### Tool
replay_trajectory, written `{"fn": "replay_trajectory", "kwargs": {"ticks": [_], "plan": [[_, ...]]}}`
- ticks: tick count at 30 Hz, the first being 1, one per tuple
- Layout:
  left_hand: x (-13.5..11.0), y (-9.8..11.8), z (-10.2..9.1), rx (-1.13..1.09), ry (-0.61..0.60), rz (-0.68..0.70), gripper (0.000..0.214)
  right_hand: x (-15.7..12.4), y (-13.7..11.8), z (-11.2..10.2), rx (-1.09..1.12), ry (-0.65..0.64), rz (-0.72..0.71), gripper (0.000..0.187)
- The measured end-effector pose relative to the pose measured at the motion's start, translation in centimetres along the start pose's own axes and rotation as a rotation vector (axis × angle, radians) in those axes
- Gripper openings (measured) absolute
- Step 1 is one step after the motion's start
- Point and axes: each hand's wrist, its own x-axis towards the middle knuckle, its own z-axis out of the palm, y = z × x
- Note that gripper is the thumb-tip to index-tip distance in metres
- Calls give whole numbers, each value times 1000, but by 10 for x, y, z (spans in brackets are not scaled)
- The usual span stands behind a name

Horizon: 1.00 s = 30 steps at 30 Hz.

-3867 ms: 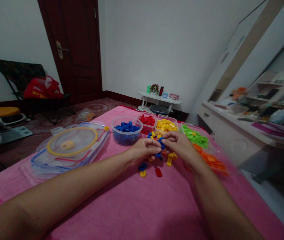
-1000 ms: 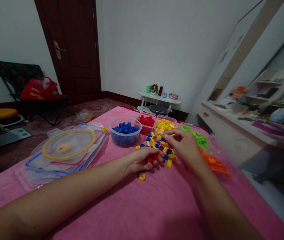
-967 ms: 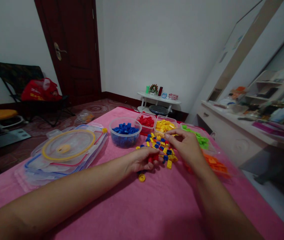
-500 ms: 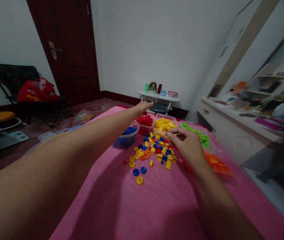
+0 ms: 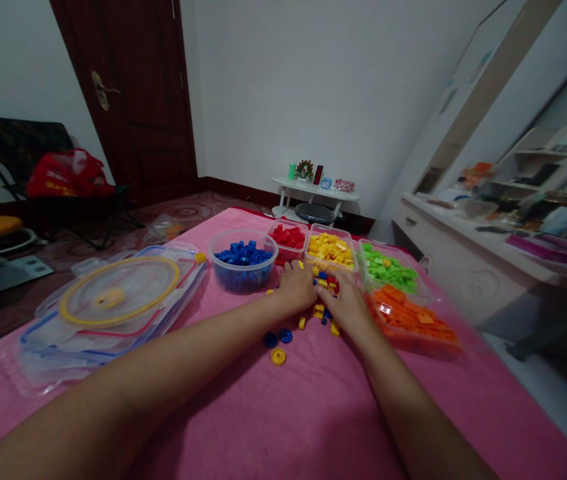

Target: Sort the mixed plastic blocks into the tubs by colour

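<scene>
A loose pile of mixed toy building bricks [image 5: 319, 311] lies on the pink cloth, mostly covered by my hands. My left hand [image 5: 296, 288] reaches down into its left side, fingers bent and closed; whatever they hold is hidden. Alongside, my right hand [image 5: 347, 300] works at the right side of the pile, thumb and fingers drawn together near a red piece [image 5: 334, 285]. I cannot make out what is between them. Nearer to me lie a yellow wheel [image 5: 278, 357] and two blue wheels [image 5: 286, 336].
Behind the pile stand a round tub of blue bricks [image 5: 243, 283] and boxes of red bricks [image 5: 287, 237], yellow bricks [image 5: 332, 249] and green bricks [image 5: 388, 270]. An orange brick box [image 5: 416, 323] is at right. Stacked lids [image 5: 118, 333] lie left. A dresser [image 5: 463, 247] borders the right.
My left hand has come back from beyond the red box down to the pile. My right hand has moved slightly left and down onto the bricks. The lids and blue tub are now uncovered.
</scene>
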Motion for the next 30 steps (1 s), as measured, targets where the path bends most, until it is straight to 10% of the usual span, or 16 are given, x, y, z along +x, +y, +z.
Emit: {"fn": "replay_trajectory", "kwargs": {"ticks": [15,24,30], "plan": [[16,-24,-4,-272,221,120,30,1,9,1,113,107,60,36],[12,-24,1,-330,-38,247,37,-4,7,6,21,-37,49,47],[10,-21,-11,-239,193,135,33,-1,-11,-8,212,115,49,34]]}}
